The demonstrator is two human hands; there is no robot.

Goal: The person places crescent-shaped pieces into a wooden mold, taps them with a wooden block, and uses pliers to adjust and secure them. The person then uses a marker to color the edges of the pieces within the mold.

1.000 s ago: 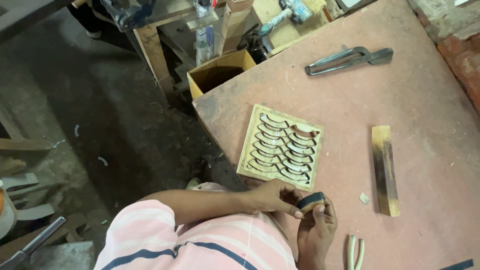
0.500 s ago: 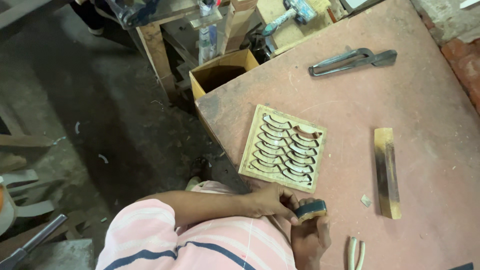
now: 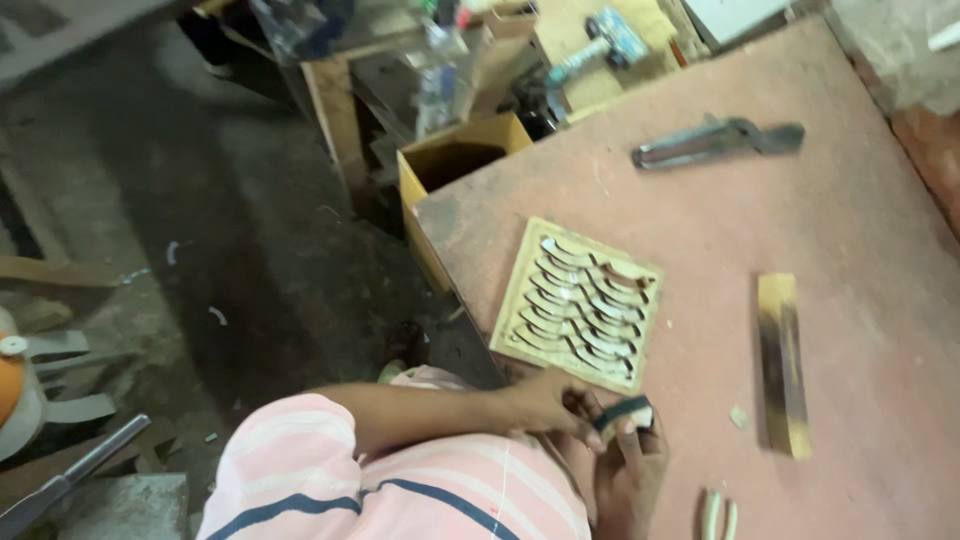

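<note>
My left hand (image 3: 545,405) and my right hand (image 3: 625,475) meet at the near edge of a reddish-brown table (image 3: 860,230). Together they pinch a small dark curved piece with a pale end (image 3: 622,412). Just beyond my fingers lies a pale square wooden board (image 3: 580,305) cut through with rows of curved slots. My left forearm reaches in over my pink striped shirt (image 3: 330,480). My right hand's palm is partly hidden behind the piece.
A wooden block with a dark streak (image 3: 782,365) lies to the right. Two pale curved strips (image 3: 718,518) and a small chip (image 3: 738,418) are near it. A grey metal tool (image 3: 715,143) rests farther back. An open cardboard box (image 3: 455,160) stands off the table's corner.
The small piece has turned a little between my fingers, and both hands sit slightly lower in view. The board and block have not moved.
</note>
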